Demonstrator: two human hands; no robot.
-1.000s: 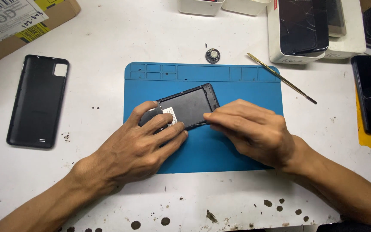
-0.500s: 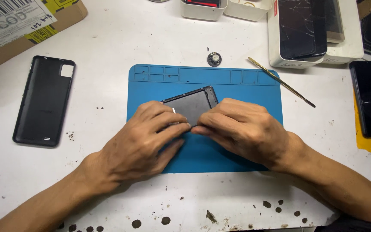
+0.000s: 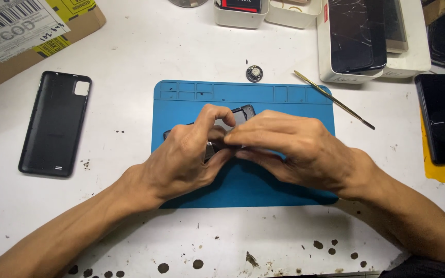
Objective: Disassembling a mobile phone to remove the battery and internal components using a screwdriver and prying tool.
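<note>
head view: a white box at the table's far edge holds a cracked dark phone, with two small white trays beside it. on the blue mat, the dark phone body lies with its long axis slanting from near-left to far-right. the left hand and right hand both pinch it, fingertips meeting over its middle.

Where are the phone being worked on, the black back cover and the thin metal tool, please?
phone (image 3: pixel 243 114), head view, exposed top corner.
black back cover (image 3: pixel 52 126), head view, middle.
thin metal tool (image 3: pixel 336 101), head view, mid-shaft.
</note>
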